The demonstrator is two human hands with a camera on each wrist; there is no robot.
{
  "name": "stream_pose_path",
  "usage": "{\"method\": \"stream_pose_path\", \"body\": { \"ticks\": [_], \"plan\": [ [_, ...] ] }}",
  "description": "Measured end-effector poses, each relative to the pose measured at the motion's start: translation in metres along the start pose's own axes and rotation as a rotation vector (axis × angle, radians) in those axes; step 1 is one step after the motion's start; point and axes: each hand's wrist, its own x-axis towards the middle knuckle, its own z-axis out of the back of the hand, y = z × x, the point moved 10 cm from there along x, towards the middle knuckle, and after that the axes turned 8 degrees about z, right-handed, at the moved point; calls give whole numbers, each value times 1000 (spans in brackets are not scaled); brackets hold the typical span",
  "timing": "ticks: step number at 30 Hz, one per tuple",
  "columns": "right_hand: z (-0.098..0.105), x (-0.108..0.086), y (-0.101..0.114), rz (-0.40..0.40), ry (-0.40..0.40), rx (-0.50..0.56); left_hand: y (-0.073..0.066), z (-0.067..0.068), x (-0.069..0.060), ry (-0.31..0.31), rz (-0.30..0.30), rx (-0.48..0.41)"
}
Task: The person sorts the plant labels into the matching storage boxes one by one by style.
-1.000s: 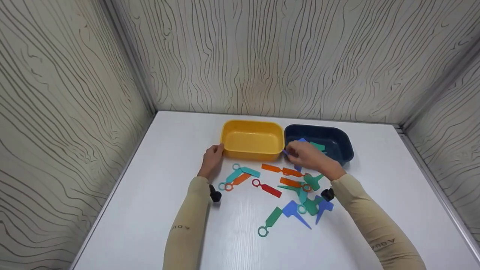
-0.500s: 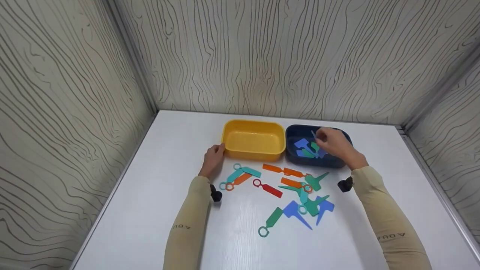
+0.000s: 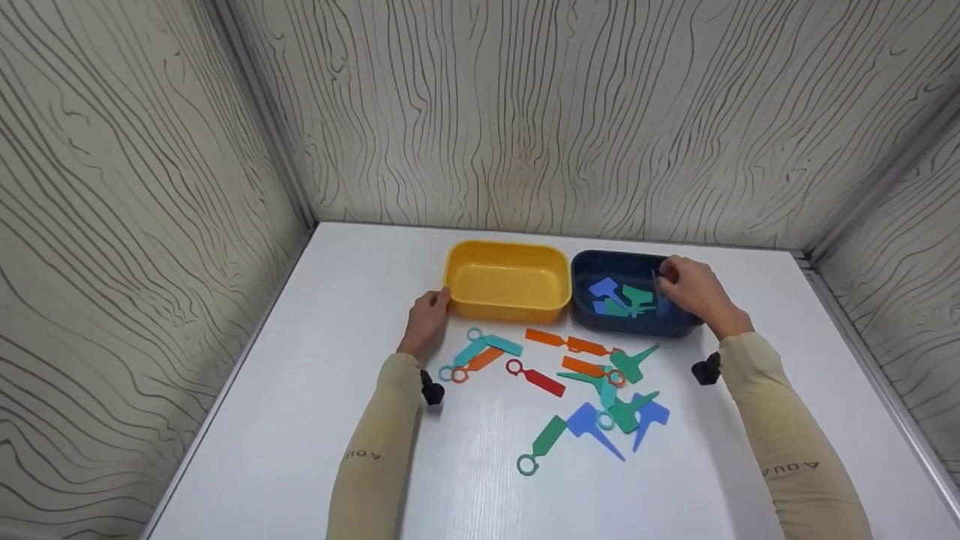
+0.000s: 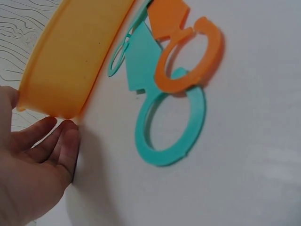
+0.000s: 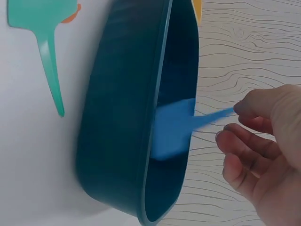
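In the head view my left hand (image 3: 427, 321) holds the left end of the yellow bin (image 3: 510, 309). The left wrist view shows its fingertips against the end wall and a digit at the rim. My right hand (image 3: 697, 291) is over the right side of the dark blue bin (image 3: 630, 324). Between thumb and finger it pinches the thin stem of a blue T-shaped plant label (image 5: 173, 129), whose broad head hangs inside the bin. Further blue labels (image 3: 603, 287) and green labels (image 3: 637, 294) lie in that bin.
Before the bins lie orange ring tags (image 3: 546, 337), turquoise ring tags (image 3: 501, 344), a red ring tag (image 3: 544, 382) and a green ring tag (image 3: 550, 435). Green plant labels (image 3: 627, 366) and blue plant labels (image 3: 585, 420) are scattered at the right. A patterned wall (image 3: 525, 150) stands behind.
My right hand has carried the blue plant label rightward from the dark blue bin's left edge to its right side. The left hand has stayed at the yellow bin.
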Motion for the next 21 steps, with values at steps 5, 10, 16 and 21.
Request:
{"method": "stream_pose_path", "body": {
  "ticks": [5, 10, 16, 21],
  "plan": [
    [-7, -5, -2, -26, 27, 0, 3, -1, 2, 6, 25, -3],
    [-14, -9, 7, 13, 20, -7, 3, -2, 2, 8, 32, -10],
    [-25, -16, 25, 76, 18, -28, 3, 0, 1, 5, 49, -15],
    [-36, -23, 41, 110, 11, -9, 4, -1, 1, 15, 69, -9]
  ]
}}
